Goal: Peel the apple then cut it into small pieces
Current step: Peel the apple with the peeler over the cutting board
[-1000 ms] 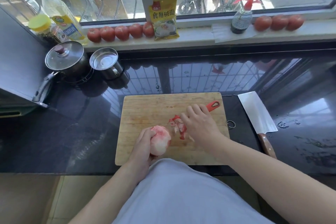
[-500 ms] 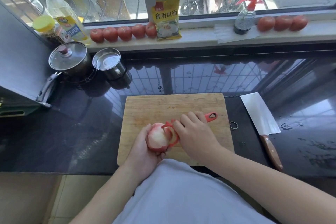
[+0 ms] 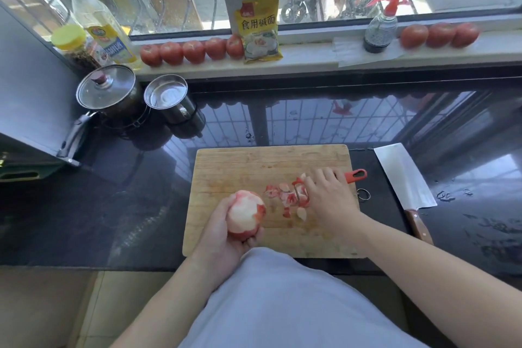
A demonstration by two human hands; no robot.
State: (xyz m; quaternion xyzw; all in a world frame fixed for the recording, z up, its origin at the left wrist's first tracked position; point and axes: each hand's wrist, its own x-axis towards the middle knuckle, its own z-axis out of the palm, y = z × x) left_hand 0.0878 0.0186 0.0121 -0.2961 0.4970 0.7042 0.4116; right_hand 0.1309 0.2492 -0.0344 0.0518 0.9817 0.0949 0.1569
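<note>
Left hand (image 3: 223,237) grasps mostly peeled pale round apple (image 3: 245,212) above near-left corner of wooden cutting board (image 3: 254,167). Right hand (image 3: 329,200) grips red-handled peeler (image 3: 356,175); red peel scraps (image 3: 285,196) just left of it.

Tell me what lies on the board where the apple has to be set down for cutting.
Loose peelings litter the cutting board just right of the apple, which the left hand holds. The right hand grips the peeler over them. The board's left and far parts look bare.
</note>
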